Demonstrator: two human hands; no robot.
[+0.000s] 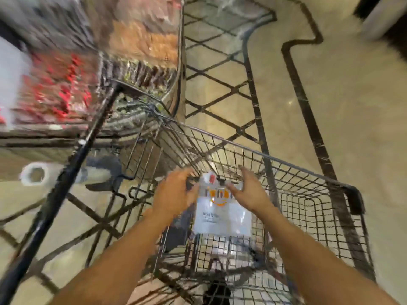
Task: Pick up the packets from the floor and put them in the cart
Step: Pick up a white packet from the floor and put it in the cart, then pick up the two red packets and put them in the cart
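A clear and white packet (222, 212) with an orange mark hangs over the inside of the wire cart (319, 179). My left hand (174, 194) is at the packet's upper left edge and my right hand (251, 190) at its upper right edge. Fingers of both hands touch the packet's top, loosely spread. The frame is blurred, so I cannot tell how firm the grip is. The cart's basket lies below the packet, with something pale dimly seen through its mesh floor.
A second cart or rack (123, 51) loaded with red and brown packets stands at the upper left, with a black bar (72, 164) running diagonally. A white roll (35, 173) lies at the left. Beige floor (352, 106) with dark lines spreads to the right.
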